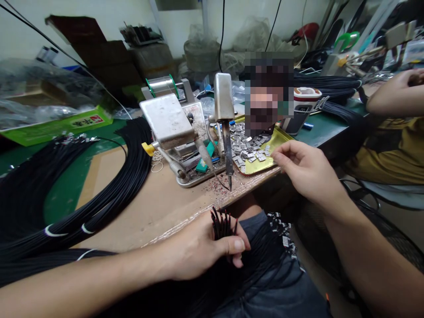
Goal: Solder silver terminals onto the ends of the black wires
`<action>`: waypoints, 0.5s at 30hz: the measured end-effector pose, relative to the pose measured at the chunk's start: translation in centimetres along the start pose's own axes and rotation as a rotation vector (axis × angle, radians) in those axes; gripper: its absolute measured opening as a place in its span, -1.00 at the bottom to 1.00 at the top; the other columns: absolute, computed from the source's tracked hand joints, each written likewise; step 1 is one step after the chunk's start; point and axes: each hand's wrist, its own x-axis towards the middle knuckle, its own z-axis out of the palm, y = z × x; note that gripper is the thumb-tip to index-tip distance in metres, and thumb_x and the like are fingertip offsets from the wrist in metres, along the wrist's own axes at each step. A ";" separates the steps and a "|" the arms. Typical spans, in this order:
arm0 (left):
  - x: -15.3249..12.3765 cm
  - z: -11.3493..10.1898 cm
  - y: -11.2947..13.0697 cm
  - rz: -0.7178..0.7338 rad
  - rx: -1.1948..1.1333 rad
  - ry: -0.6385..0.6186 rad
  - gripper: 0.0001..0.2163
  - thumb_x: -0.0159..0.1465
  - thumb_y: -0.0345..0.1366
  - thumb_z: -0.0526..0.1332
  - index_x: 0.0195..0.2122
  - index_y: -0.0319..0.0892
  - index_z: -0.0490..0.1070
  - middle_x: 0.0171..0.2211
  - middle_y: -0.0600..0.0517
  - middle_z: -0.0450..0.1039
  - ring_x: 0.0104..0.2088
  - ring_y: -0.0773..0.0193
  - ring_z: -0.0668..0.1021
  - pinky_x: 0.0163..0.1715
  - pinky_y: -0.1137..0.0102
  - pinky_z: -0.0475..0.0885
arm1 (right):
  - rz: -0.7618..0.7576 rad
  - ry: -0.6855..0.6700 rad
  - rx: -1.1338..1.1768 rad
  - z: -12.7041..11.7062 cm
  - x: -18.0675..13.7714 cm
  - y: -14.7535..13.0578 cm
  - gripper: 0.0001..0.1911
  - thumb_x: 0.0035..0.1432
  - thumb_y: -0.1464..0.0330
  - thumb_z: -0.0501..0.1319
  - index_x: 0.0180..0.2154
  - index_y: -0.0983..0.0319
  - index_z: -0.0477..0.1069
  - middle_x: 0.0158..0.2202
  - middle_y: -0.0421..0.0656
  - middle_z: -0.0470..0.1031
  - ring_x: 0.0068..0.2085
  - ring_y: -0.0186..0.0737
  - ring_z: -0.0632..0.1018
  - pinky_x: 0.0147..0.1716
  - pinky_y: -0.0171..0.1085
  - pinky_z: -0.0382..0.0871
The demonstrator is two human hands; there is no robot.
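Note:
My left hand is closed around a bundle of thin black cables, whose stripped ends with reddish tips poke up above the fingers. The cables trail across my lap, and small metal connectors show on their far ends. Over the near right corner of a gold-coloured tray, my right hand has thumb and forefinger pinched together. Whatever sits in that pinch is too small to make out. Loose metal connectors lie scattered in the tray. A soldering iron points tip down between the hands, just beyond the left one.
A metal soldering stand with a solder spool is on the bench. Coiled black cables fill the left side. A dark cup-like container stands behind the tray. Another person's arm is at right.

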 end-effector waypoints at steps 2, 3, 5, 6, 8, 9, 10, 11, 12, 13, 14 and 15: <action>0.0 0.2 -0.2 -0.042 -0.122 0.009 -0.78 0.25 -0.18 0.24 -0.29 -0.28 0.48 -0.51 -0.02 0.54 -0.43 0.24 0.55 -0.32 0.36 0.38 | 0.035 -0.086 0.193 -0.5 -1.0 -1.3 -0.93 0.19 0.35 0.23 -0.33 0.22 0.44 -0.45 -0.24 0.44 -0.44 -0.32 0.42 -0.44 -0.33 0.29; 0.0 0.3 -0.3 -0.048 -0.172 0.020 -0.76 0.23 -0.16 0.26 -0.28 -0.28 0.47 -0.55 0.00 0.53 -0.47 0.26 0.55 -0.36 0.37 0.37 | 0.050 -0.168 0.279 -0.6 -1.5 -2.0 -0.93 0.19 0.35 0.24 -0.31 0.21 0.43 -0.48 -0.27 0.41 -0.47 -0.34 0.40 -0.48 -0.35 0.28; 0.0 0.5 -0.5 -0.063 -0.245 0.053 -0.73 0.19 -0.13 0.30 -0.29 -0.28 0.47 -0.57 0.01 0.52 -0.52 0.27 0.55 -0.41 0.39 0.39 | 0.082 -0.385 0.372 -0.5 -2.5 -3.2 -0.95 0.15 0.38 0.27 -0.31 0.22 0.44 -0.49 -0.28 0.40 -0.48 -0.36 0.40 -0.51 -0.38 0.27; 0.0 0.5 -0.6 -0.075 -0.275 0.072 -0.71 0.16 -0.11 0.33 -0.30 -0.28 0.47 -0.57 0.01 0.52 -0.53 0.27 0.55 -0.43 0.38 0.40 | 0.108 -0.504 0.380 -0.3 -3.0 -3.7 -0.96 0.13 0.40 0.29 -0.33 0.23 0.46 -0.48 -0.27 0.43 -0.47 -0.36 0.41 -0.51 -0.39 0.28; 0.0 0.5 -0.7 -0.100 -0.319 0.102 -0.69 0.11 -0.11 0.38 -0.32 -0.29 0.48 -0.57 0.01 0.53 -0.55 0.27 0.56 -0.45 0.36 0.44 | 0.185 -0.712 0.369 0.3 -3.6 -4.3 -0.96 0.10 0.41 0.30 -0.39 0.26 0.50 -0.50 -0.23 0.46 -0.47 -0.35 0.42 -0.52 -0.39 0.30; 0.0 0.5 -0.7 -0.108 -0.328 0.118 -0.68 0.08 -0.11 0.40 -0.34 -0.29 0.49 -0.57 0.01 0.53 -0.56 0.27 0.56 -0.46 0.36 0.45 | 0.230 -0.786 0.376 0.6 -3.8 -4.5 -0.94 0.09 0.40 0.31 -0.40 0.28 0.51 -0.51 -0.22 0.48 -0.48 -0.34 0.43 -0.53 -0.39 0.31; 0.0 0.4 -0.7 -0.114 -0.330 0.133 -0.68 0.06 -0.11 0.42 -0.36 -0.29 0.50 -0.57 0.01 0.53 -0.57 0.28 0.56 -0.47 0.37 0.46 | 0.272 -0.831 0.397 0.9 -4.0 -4.5 -0.93 0.08 0.39 0.32 -0.40 0.29 0.52 -0.51 -0.21 0.49 -0.49 -0.34 0.43 -0.54 -0.39 0.32; 0.0 0.4 -0.6 -0.120 -0.325 0.149 -0.68 0.04 -0.10 0.43 -0.39 -0.29 0.50 -0.57 0.01 0.54 -0.57 0.28 0.56 -0.48 0.38 0.45 | 0.302 -0.857 0.427 1.1 -4.0 -4.5 -0.92 0.07 0.39 0.33 -0.39 0.29 0.53 -0.51 -0.21 0.50 -0.49 -0.34 0.44 -0.54 -0.39 0.33; 0.0 0.3 -0.6 -0.126 -0.318 0.163 -0.67 0.03 -0.10 0.44 -0.41 -0.29 0.50 -0.57 0.00 0.54 -0.58 0.29 0.56 -0.49 0.40 0.44 | 0.318 -0.871 0.459 1.3 -4.1 -4.4 -0.91 0.06 0.38 0.34 -0.38 0.29 0.53 -0.50 -0.21 0.51 -0.49 -0.35 0.44 -0.54 -0.39 0.34; 0.0 0.3 -0.5 -0.135 -0.305 0.176 -0.67 0.01 -0.10 0.44 -0.43 -0.29 0.50 -0.58 0.00 0.54 -0.58 0.30 0.56 -0.51 0.42 0.43 | 0.322 -0.878 0.488 1.4 -4.1 -4.4 -0.91 0.05 0.38 0.35 -0.38 0.30 0.53 -0.50 -0.21 0.52 -0.48 -0.35 0.45 -0.53 -0.40 0.34; 0.0 0.2 -0.3 -0.144 -0.291 0.187 -0.68 0.00 -0.10 0.45 -0.46 -0.29 0.49 -0.58 0.00 0.55 -0.59 0.30 0.56 -0.53 0.45 0.40 | 0.319 -0.878 0.504 1.4 -4.1 -4.4 -0.91 0.04 0.38 0.36 -0.38 0.30 0.54 -0.50 -0.22 0.52 -0.48 -0.37 0.44 -0.53 -0.42 0.34; 0.1 0.2 -0.2 -0.155 -0.277 0.198 -0.68 -0.01 -0.11 0.46 -0.48 -0.28 0.48 -0.59 0.00 0.55 -0.60 0.32 0.56 -0.57 0.48 0.38 | 0.316 -0.874 0.511 1.4 -4.1 -4.4 -0.90 0.04 0.38 0.36 -0.39 0.30 0.54 -0.50 -0.22 0.52 -0.49 -0.39 0.44 -0.53 -0.43 0.33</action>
